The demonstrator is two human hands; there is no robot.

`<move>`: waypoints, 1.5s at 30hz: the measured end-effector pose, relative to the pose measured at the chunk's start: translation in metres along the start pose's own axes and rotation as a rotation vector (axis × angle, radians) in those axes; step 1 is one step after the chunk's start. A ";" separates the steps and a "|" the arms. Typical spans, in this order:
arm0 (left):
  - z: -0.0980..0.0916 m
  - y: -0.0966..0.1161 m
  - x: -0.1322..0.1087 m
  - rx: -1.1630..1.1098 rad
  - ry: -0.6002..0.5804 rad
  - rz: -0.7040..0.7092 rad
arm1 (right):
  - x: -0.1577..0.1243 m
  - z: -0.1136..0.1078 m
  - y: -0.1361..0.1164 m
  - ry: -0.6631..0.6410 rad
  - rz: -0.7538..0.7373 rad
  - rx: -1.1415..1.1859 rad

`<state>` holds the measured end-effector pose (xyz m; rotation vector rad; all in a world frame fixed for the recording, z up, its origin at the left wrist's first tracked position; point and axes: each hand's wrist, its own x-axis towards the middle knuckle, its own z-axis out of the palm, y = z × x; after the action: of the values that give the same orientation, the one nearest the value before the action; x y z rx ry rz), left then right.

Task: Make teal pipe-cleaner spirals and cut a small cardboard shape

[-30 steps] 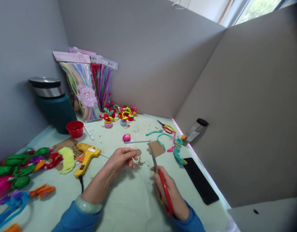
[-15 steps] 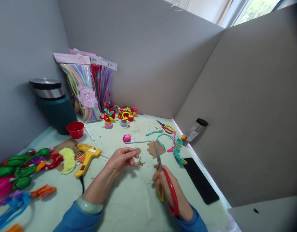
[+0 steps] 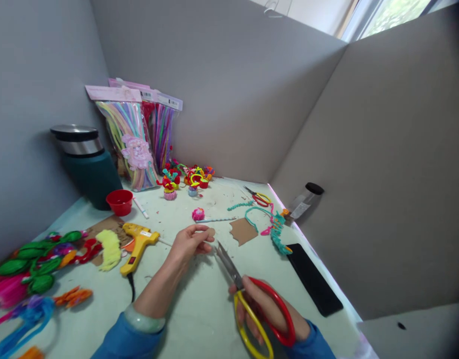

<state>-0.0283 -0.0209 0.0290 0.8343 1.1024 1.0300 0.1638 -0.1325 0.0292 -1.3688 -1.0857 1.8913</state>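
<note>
My left hand [image 3: 192,243] is closed in a pinch on a small round piece of cardboard [image 3: 212,233], mostly covered by the fingers. My right hand [image 3: 257,299] grips scissors [image 3: 229,264] with one red and one yellow handle loop. Their blades lie nearly together, and the tips point up and left, just below the fingertips of my left hand and apart from the disc. Beyond the blades, a larger cardboard piece [image 3: 244,232] with a jagged left edge lies flat on the table.
At left sit a yellow glue gun [image 3: 139,245], a red cup [image 3: 119,202] and a dark bottle [image 3: 89,169]. Pipe-cleaner bags [image 3: 130,139] lean on the back panel. A black phone [image 3: 315,279], a teal pipe-cleaner piece [image 3: 277,232] and second scissors [image 3: 259,197] lie at right.
The scissors have swung left and tilted, bringing their tips from over the jagged cardboard to near my left hand. A small cardboard scrap below that hand no longer shows.
</note>
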 end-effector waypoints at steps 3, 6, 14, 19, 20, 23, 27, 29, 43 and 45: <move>-0.001 0.002 0.000 0.006 0.028 -0.002 | 0.001 -0.010 0.013 0.031 0.067 0.002; -0.002 -0.001 0.003 -0.005 0.031 -0.014 | -0.003 -0.024 0.018 0.194 0.022 -0.019; -0.006 -0.007 0.007 -0.155 -0.085 -0.074 | -0.015 -0.015 0.001 0.172 -0.297 -0.034; -0.005 -0.008 0.007 -0.255 -0.080 -0.072 | 0.001 -0.006 0.006 0.158 -0.465 -0.003; -0.005 -0.008 0.007 -0.267 -0.082 -0.066 | 0.004 -0.006 0.008 0.143 -0.477 -0.002; -0.005 -0.009 0.007 -0.289 -0.098 -0.030 | 0.007 -0.008 0.009 0.100 -0.479 0.017; -0.005 -0.009 0.005 -0.272 -0.138 0.008 | 0.007 -0.007 0.007 0.139 -0.470 0.025; -0.004 -0.008 0.004 -0.254 -0.136 0.007 | 0.009 -0.005 0.006 0.170 -0.454 0.006; 0.002 -0.003 -0.004 -0.256 -0.185 -0.001 | 0.017 0.013 -0.003 0.226 -0.415 -0.324; 0.003 -0.003 -0.005 -0.227 -0.197 0.003 | 0.018 0.016 -0.006 0.223 -0.438 -0.357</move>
<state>-0.0256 -0.0262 0.0284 0.7370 0.8015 1.0307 0.1424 -0.1201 0.0277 -1.3478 -1.5102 1.2435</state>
